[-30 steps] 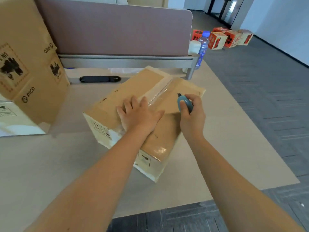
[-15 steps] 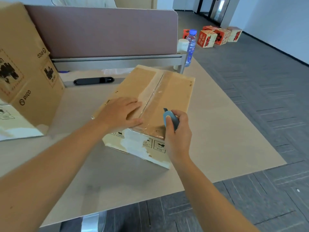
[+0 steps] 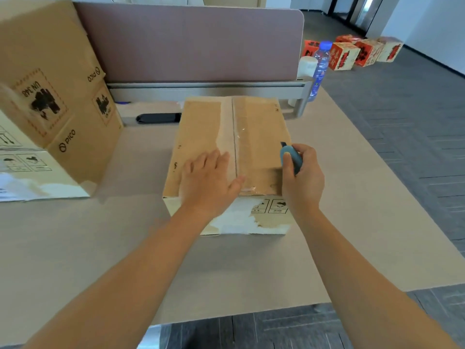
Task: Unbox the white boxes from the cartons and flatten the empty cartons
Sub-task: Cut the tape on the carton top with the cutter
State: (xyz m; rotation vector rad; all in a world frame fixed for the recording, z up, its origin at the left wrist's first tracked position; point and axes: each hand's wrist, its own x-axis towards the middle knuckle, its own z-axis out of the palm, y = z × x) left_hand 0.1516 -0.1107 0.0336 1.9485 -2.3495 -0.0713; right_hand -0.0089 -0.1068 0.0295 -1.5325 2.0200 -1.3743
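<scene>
Counter [image 3: 352, 222] with a taped carton [image 3: 254, 137] at its centre, before a partition [image 3: 191, 44].
The carton top is pressed by the left hand [image 3: 208, 182], fingers laid flat beside the taped seam; a blue cutter [image 3: 290, 158] is gripped by the right hand [image 3: 303, 180] at the carton's right edge.

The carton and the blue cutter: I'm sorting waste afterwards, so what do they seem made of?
Carton: brown cardboard, matte, with glossy clear tape along the top seam and torn white paper on its front. Blue cutter, gripped by the right hand: smooth, probably plastic.
</scene>
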